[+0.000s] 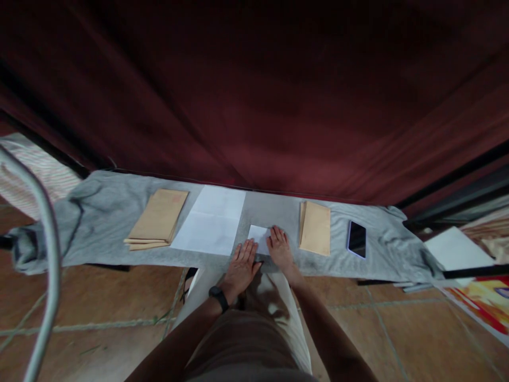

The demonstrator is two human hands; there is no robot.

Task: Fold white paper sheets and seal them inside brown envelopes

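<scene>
Folded white paper lies on grey cloth, mid-table. Both hands flat, fingers spread, gripping nothing: left hand at its near-left edge, right hand pressing its right side. White sheets left; 2 brown envelope stacks flank; phone right.

We are seeing two stacks of tan envelopes lying on the surface, one stack toward its left end and one stack right of middle, two white papers, a large sheet and a small folded one, and one phone.
</scene>
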